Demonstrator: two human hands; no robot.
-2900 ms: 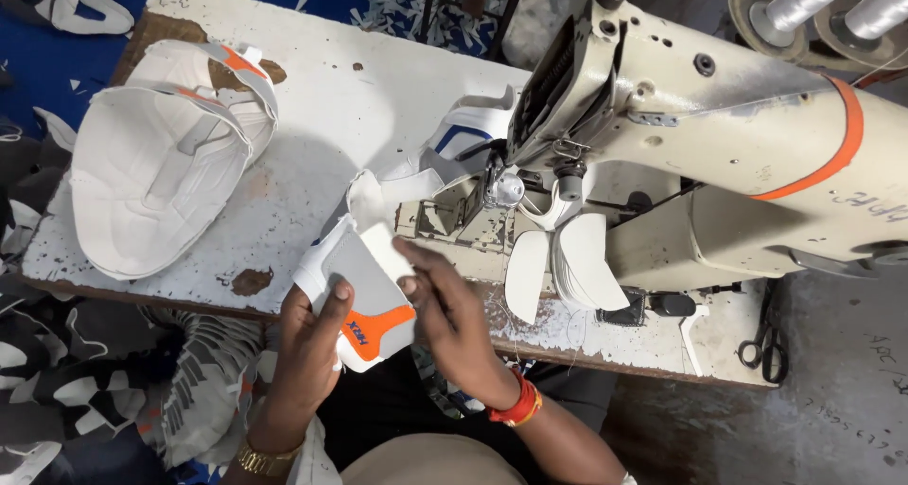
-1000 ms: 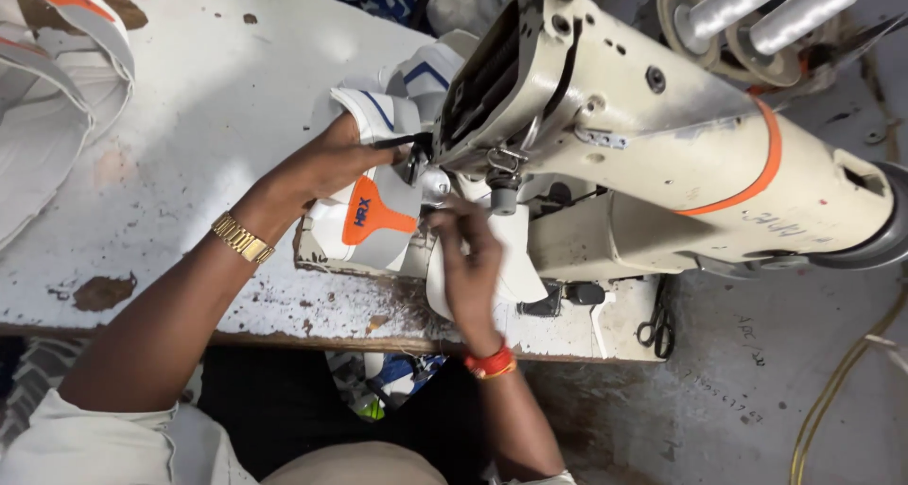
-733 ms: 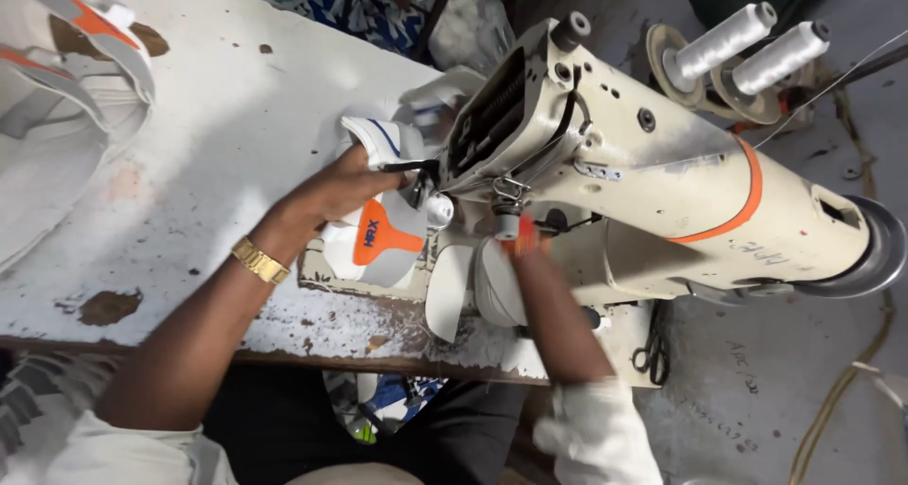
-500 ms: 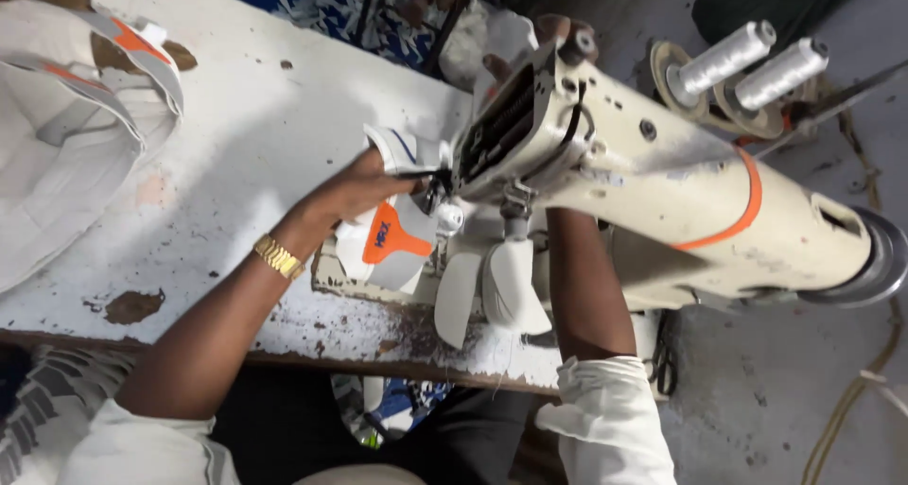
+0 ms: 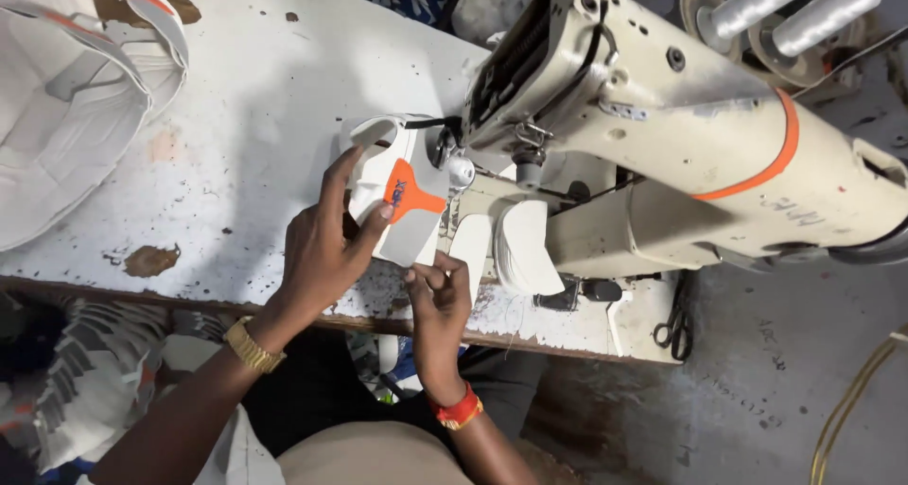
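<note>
Scuffed white tabletop [image 5: 236, 116] under me: my left hand [image 5: 322, 249] holds the white-and-orange shoe piece [image 5: 402, 201] at the sewing machine [image 5: 662, 135], my right hand [image 5: 440, 296] pinching its lower edge; I'd keep it flat and feed it evenly.

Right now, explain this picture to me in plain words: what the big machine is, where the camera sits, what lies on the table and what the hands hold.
The camera sits on the worker's head and looks down, so both arms at the bottom belong to that person. The big cream machine with an orange band is an industrial sewing machine; two thread cones stand behind it. It rests on a worn white table. The left hand, with a gold watch on its wrist, presses a white shoe-upper piece with an orange patch beside the needle area. The right hand, with a red band on its wrist, pinches the piece's lower edge. A stack of white pieces lies at far left, and scissors hang off the table's right edge.
</note>
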